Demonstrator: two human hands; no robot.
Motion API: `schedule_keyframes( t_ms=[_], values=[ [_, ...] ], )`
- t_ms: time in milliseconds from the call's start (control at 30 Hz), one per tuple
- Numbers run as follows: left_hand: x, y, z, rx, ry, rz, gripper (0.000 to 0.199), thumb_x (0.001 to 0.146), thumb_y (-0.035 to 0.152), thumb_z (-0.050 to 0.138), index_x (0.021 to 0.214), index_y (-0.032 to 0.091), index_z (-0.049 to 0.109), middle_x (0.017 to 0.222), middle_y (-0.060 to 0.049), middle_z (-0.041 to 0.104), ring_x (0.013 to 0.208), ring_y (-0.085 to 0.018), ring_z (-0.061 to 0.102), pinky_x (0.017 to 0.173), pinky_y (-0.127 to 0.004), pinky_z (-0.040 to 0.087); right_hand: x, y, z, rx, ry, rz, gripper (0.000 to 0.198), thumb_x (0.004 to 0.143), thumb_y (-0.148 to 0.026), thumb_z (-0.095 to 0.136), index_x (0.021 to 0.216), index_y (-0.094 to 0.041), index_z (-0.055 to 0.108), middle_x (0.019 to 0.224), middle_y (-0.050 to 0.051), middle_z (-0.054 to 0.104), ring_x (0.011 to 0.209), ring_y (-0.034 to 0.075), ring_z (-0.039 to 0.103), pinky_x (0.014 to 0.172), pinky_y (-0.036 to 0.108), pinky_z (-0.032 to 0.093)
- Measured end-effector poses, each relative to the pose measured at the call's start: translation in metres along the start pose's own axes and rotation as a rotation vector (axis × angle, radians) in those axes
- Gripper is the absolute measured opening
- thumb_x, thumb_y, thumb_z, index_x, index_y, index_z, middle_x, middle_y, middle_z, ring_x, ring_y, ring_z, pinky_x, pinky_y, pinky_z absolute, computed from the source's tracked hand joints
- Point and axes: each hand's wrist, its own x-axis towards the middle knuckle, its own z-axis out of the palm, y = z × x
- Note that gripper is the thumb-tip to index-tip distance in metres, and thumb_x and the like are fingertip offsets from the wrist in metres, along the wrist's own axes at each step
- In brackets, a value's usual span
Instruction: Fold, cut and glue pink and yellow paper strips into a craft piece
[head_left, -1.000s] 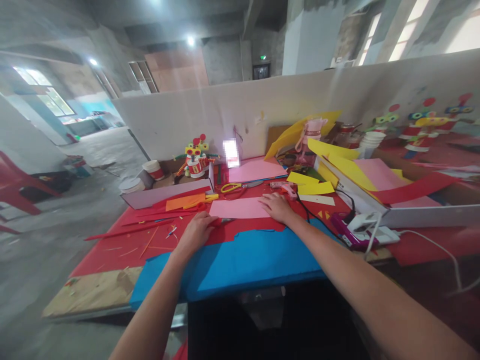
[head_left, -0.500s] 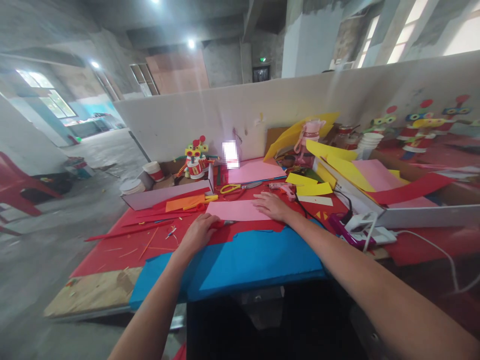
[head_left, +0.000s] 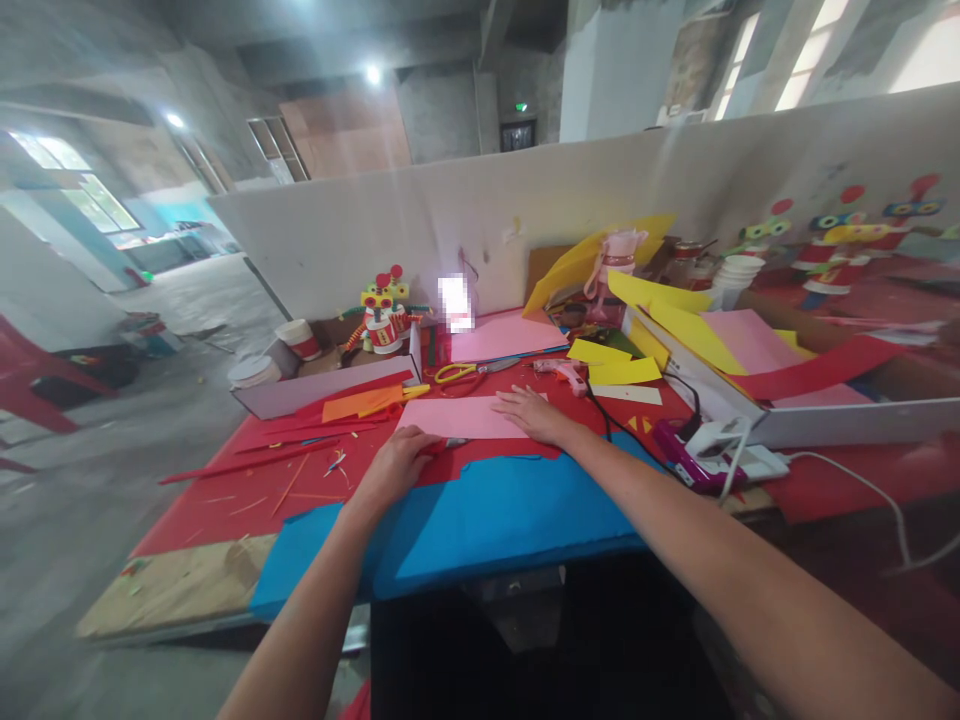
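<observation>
A pink paper strip [head_left: 457, 420] lies across the red-covered table in front of me. My right hand [head_left: 529, 414] rests flat on its right part, fingers spread. My left hand [head_left: 397, 462] is at the strip's lower left corner, its fingers curled in against the edge. Just beside the left fingertips is a small tool with a grey metal end [head_left: 455, 442], its red part partly hidden by the hand. Yellow-handled scissors [head_left: 455, 374] lie beyond the strip, with a pink glue gun [head_left: 564, 372] to their right.
Blue sheet material [head_left: 510, 520] covers the near table edge. Paper-cup robot figures [head_left: 384, 325] stand at back left. A box [head_left: 817, 425] of coloured paper is on the right, near a purple power strip [head_left: 694, 462] with cables. Yellow paper pieces [head_left: 622, 372] and a pink bottle [head_left: 622, 262] lie behind.
My right hand has slid slightly left across the pink paper strip. My left hand stays at the corner. The whole view has shifted a little.
</observation>
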Motion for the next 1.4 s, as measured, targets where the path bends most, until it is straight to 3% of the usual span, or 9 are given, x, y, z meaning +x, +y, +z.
schedule_keyframes(
  t_ms=[267,1033,1267,1400],
  values=[
    [-0.001,-0.002,0.003,-0.007,0.012,0.027,0.038,0.082,0.008,0.053,0.113,0.021,0.070,0.098,-0.007,0.064,0.092,-0.018,0.058,0.084,-0.030,0.047,0.003,0.004,0.002,0.047,-0.036,0.016,0.042,0.101,-0.030,0.031,0.137,-0.029,0.053,0.151,0.007,0.042,0.141,0.028,0.035,0.115,0.055,0.023],
    [0.013,0.030,0.016,-0.041,0.013,0.060,0.041,0.079,0.005,0.052,0.112,0.021,0.071,0.092,-0.007,0.063,0.088,-0.019,0.056,0.082,-0.031,0.046,0.005,0.000,0.001,0.002,-0.047,0.050,0.042,0.101,-0.031,0.031,0.137,-0.029,0.053,0.151,0.006,0.041,0.142,0.027,0.034,0.116,0.051,0.023],
    [0.016,0.037,0.014,-0.006,-0.020,0.048,0.042,0.080,0.005,0.051,0.114,0.019,0.070,0.096,-0.008,0.063,0.091,-0.019,0.056,0.084,-0.032,0.046,0.005,0.015,-0.002,0.082,-0.056,-0.019,0.041,0.101,-0.031,0.032,0.137,-0.029,0.053,0.150,0.007,0.043,0.141,0.024,0.035,0.116,0.050,0.025],
    [0.019,0.039,0.013,0.000,-0.031,0.030,0.041,0.080,0.004,0.052,0.114,0.019,0.070,0.096,-0.008,0.063,0.091,-0.019,0.056,0.084,-0.032,0.046,0.003,0.029,-0.007,0.110,-0.087,-0.116,0.043,0.100,-0.021,0.031,0.137,-0.027,0.053,0.149,0.005,0.045,0.143,0.019,0.032,0.118,0.043,0.023]
  ],
)
